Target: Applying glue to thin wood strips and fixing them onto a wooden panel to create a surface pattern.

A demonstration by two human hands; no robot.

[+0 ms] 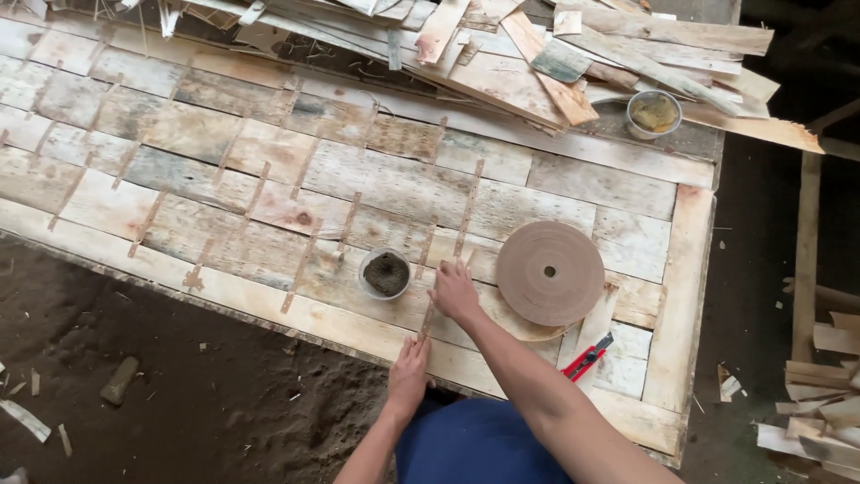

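A thin brown tape strip (428,309) lies flat along a seam of the pale veneer sheet (269,179).

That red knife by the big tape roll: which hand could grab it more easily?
Probably the right hand. It rests on the wooden sheet beside the tape roll, nearer the red knife; the left hand presses a tape strip farther away.

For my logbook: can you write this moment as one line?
left hand: flat on tape strip | right hand: pressing strip | beside: tape roll, small bowl, red cutter

Red cutter (588,357) (beside scrap wood (537,54)).
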